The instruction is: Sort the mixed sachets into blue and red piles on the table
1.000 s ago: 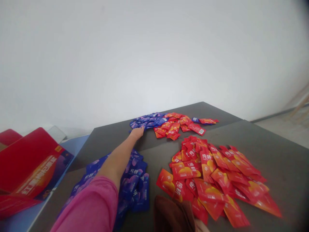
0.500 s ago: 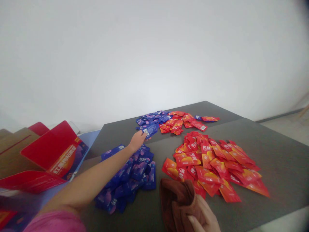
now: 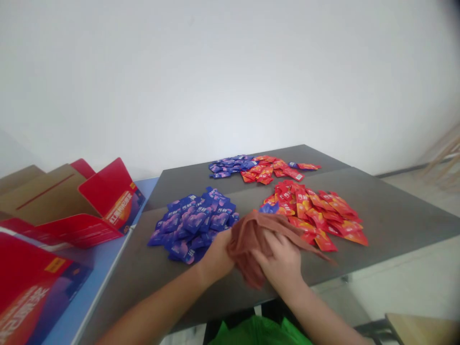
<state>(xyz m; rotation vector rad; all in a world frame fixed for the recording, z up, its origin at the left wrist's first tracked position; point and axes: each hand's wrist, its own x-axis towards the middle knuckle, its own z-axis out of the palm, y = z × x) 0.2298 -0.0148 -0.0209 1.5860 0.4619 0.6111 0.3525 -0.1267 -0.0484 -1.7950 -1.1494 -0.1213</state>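
Note:
A brown cloth (image 3: 251,239) is bunched between my two hands above the front part of the dark table. My right hand (image 3: 282,258) is closed on the cloth from the right. My left hand (image 3: 218,256) comes in from the left, its fingers hidden under the cloth. The end of a blue sachet (image 3: 269,208) sticks out past the cloth's far edge. To the left of the cloth lies a pile of blue-purple sachets (image 3: 196,218). A pile of red-orange sachets (image 3: 323,211) lies to its right.
Farther back on the table (image 3: 132,282) are more blue sachets (image 3: 230,165) and red sachets (image 3: 269,167), side by side. Open red cardboard boxes (image 3: 86,225) stand at left on a blue surface (image 3: 104,254). A wooden-topped piece (image 3: 420,328) shows at bottom right.
My left hand has come back from the far blue pile with a blue sachet and now meets the cloth. My right hand has moved the cloth up and forward. The view has shifted.

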